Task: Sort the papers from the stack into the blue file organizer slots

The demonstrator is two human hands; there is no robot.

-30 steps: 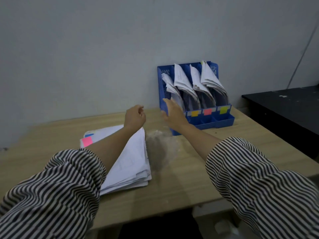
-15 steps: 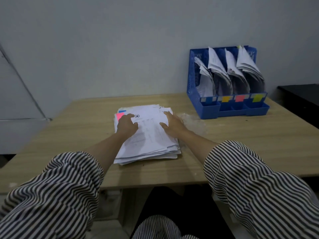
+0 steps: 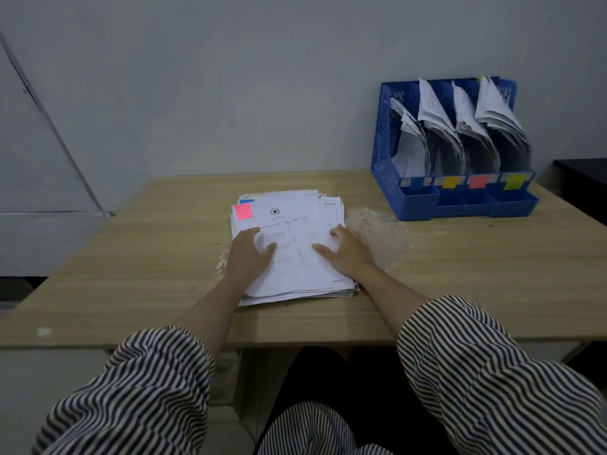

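Our left hand [image 3: 248,254] lies flat on the paper stack [image 3: 289,244], fingers spread and fairly straight, palm down on the left half of the top sheet; it grips nothing. Our right hand [image 3: 346,251] rests the same way on the right half, fingers extended toward the stack's far right edge, thumb angled inward across the page. Both press on the top sheet and neither pinches it.

Between the two hands we see the printed top sheet, with a round star emblem [image 3: 274,211] just beyond the left fingertips. A pink sticky note [image 3: 243,212] sits at the far left corner of the stack, beyond the left hand, and a blue tab [image 3: 247,201] peeks out just behind it. The sheets are unevenly squared, edges fanned at the near right corner.

Striped sleeves [image 3: 476,362] are pushed up on both forearms.

Just right of the right hand the wooden table [image 3: 147,257] bears a pale scuffed patch [image 3: 381,238]. Farther right and beyond it stands the blue file organizer [image 3: 384,152], well apart from the stack, against the wall [image 3: 230,77]. Its four slots hold curled papers [image 3: 440,126]. Front labels run blue [image 3: 416,182], yellow [image 3: 450,182], pink [image 3: 478,181], green [image 3: 514,181] from left to right
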